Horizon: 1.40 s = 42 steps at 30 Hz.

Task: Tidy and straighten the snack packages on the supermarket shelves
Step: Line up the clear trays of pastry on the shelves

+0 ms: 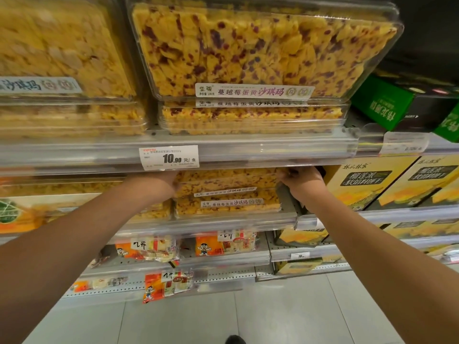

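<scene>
Clear plastic boxes of yellow cranberry snack lie stacked on the middle shelf, and both hands hold the upper box [227, 181] by its two ends. My left hand [167, 182] is at its left end, mostly hidden under the shelf rail above. My right hand [301, 181] grips its right end. A second cranberry box [228, 204] lies beneath it. On the shelf above, a large cranberry box [260, 50] leans tilted on top of another flat box [250, 117].
Plain yellow snack boxes [57, 50] fill the upper left. Green cartons [382, 103] stand at the upper right, yellow cartons [367, 182] to the right of my right hand. A price rail with a 10.90 tag [170, 157] runs above my hands. Orange bagged snacks [223, 244] lie on lower shelves.
</scene>
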{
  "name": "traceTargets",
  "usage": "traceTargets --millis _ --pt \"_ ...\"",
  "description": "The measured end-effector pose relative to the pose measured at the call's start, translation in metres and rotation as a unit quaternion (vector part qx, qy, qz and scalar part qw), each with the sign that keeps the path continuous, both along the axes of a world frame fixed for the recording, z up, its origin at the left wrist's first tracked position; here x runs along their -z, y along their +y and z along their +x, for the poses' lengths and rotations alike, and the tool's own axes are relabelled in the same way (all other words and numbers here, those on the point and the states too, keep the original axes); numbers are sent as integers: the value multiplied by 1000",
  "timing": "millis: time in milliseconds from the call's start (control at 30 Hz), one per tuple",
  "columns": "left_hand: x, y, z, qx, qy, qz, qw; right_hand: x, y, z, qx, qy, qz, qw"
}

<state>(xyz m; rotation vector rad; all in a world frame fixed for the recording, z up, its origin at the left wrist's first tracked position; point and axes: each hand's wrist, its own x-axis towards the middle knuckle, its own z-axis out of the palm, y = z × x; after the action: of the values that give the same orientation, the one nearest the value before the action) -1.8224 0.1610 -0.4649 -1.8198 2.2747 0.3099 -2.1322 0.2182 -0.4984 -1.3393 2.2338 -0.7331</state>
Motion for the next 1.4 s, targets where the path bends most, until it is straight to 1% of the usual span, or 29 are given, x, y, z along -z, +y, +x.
traceTargets --millis 100,300,400,500,600,733,933,1033,1100,1267,1400 --pt "4 -6 9 8 21 14 1000 1 7 -7 -48 -17 -24 998" --pt "7 1 28 31 13 -49 998 -2 17 -10 -69 -18 -18 997" --pt "7 7 35 26 43 -77 996 -4 22 -9 -81 -21 -16 996" --pt "5 11 41 24 74 -65 995 -3 26 -8 -100 -27 -16 994" --pt "5 17 46 48 99 -73 991 -1 28 -6 -95 -41 -19 994" --pt "8 18 50 69 128 -102 984 1 32 -3 -98 -37 -27 994" --pt "15 16 48 46 126 -126 983 2 35 4 -94 -74 -39 992" --pt "16 16 48 56 122 -136 982 2 34 5 -96 -87 -33 991" --pt "17 16 49 65 103 -142 982 2 34 4 -95 -92 -28 991" --pt "18 20 47 86 70 -161 981 4 35 7 -84 -83 -21 993" --pt "16 20 47 81 80 -152 982 2 33 9 -83 -85 -20 993"
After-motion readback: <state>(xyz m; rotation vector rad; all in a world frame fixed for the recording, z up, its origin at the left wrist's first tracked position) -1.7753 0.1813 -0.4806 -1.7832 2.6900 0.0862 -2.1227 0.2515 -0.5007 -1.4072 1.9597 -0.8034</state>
